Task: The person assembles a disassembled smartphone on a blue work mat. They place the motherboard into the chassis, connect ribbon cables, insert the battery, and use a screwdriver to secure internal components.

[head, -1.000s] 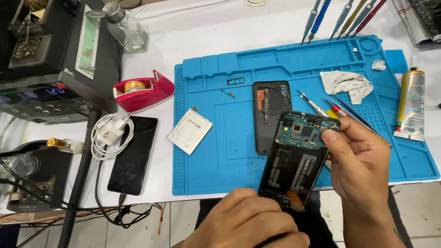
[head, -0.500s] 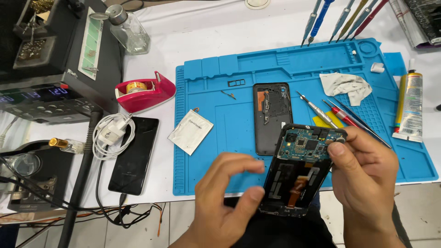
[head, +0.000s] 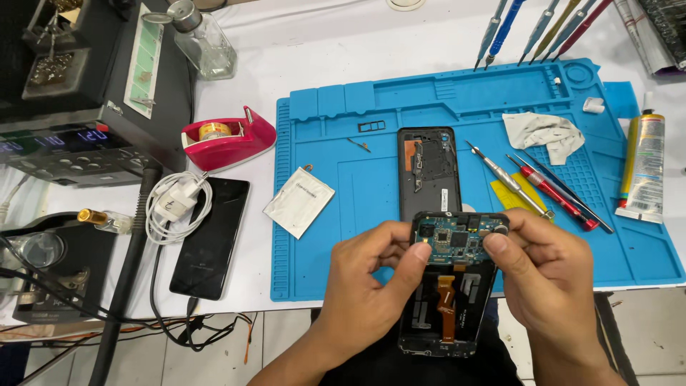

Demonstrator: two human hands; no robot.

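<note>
- Now both hands are on the opened phone [head: 449,286]; half a second ago the left hand [head: 371,279] hovered spread beside it, and it has since closed in.
- Left hand: thumb and forefinger pinch the circuit board [head: 457,239] at the phone's top left corner.
- Right hand [head: 550,279]: thumb and forefinger pinch the top right corner, about a small round part; what that part is cannot be told.
- Phone position: held at 6 o'clock of the blue work mat [head: 357,236], partly over the table edge, with an orange ribbon cable [head: 446,304] exposed in its lower half. Compared with one second ago, it sits lower and more upright in the grip.
- Judgement: with both hands now on the board, work has moved to its top edge.
- Containers: the mat's moulded trays along its 12 o'clock edge appear nearly bare; one small white piece [head: 556,81] lies at 1 o'clock.
- Glass bottle [head: 204,43], 11 o'clock of the mat: clear, contents not discernible.
- Red tape dispenser [head: 227,136], 10 o'clock: holds one roll.
- Glue tube [head: 642,168], 3 o'clock: capped, lying flat.
- Back cover [head: 427,171]: flat on the mat, just above the hands.
</note>
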